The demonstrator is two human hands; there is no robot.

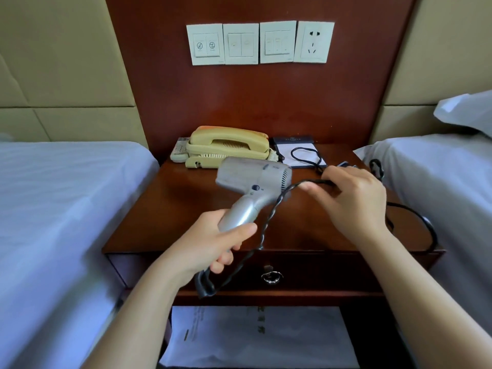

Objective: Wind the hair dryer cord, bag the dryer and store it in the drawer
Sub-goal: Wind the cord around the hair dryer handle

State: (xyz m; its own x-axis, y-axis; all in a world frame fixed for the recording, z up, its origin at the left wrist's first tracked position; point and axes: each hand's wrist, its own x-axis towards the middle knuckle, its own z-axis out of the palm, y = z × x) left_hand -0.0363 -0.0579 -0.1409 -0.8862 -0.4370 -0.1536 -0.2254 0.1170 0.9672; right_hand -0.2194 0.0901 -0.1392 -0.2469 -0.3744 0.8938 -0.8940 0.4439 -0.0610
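I am at the first step, winding the cord. My left hand (210, 243) has its grip clasped round the handle of the hair dryer (253, 177) and holds it up above the tabletop (173, 209), with the nozzle pointing left. The cord (266, 222) leaves the bottom of the handle, loops below my left wrist and climbs past the dryer's body to my right hand (356, 198). That hand's grip is closed on the cord, fingers curled round it. Beyond it the rest of the cord trails off the right edge of the tabletop towards the bed (439, 182), so a good length is not yet wound.

I judge the next move is to carry the held stretch round the handle or body. I would keep it taut enough to lie flat and feed the slack in from the right without snagging the telephone (229, 147) or the notepad (298, 153).

The drawer (319, 267) is shut, its ring pull (271, 276) hangs down, and I cannot see what is inside. The open shelf (372, 328) beneath it holds a white printed sheet (261, 339) — possibly the bag, though I cannot tell from here. Nothing is bagged so far.
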